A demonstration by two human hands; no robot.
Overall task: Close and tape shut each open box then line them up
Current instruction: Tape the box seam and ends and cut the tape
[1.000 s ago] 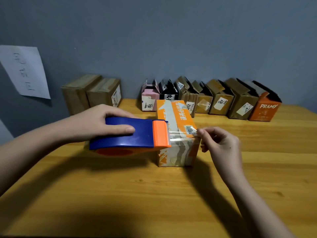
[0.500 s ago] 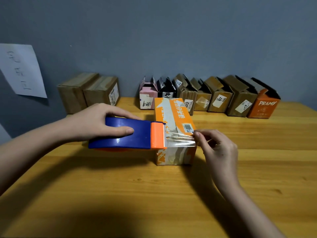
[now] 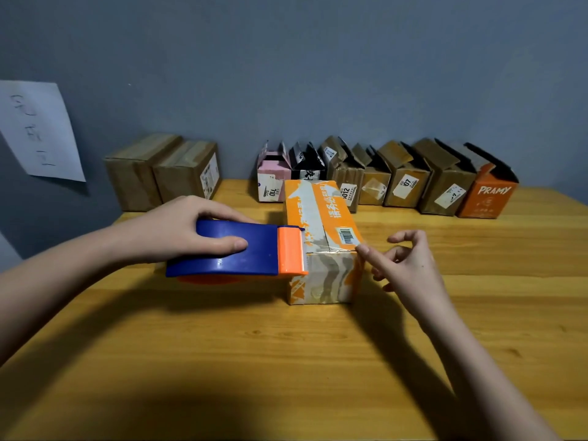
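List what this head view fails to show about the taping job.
- Tape roll: hidden under the blue dispenser gripped by the left hand.
- Orange box: far end out of sight.
- Tape end: clear film, too faint to tell if the right hand holds it.
- Open boxes: insides dark.
- Wall paper: writing blurred, cut by the left edge.

The right hand (image 3: 410,268) has let go of the tape (image 3: 331,249) (now pressed over the orange box's (image 3: 321,218) edge).

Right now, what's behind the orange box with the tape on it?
Behind the orange box stands a row of open boxes against the wall. It partly hides the black one and the brown one; their lower fronts can't be seen.
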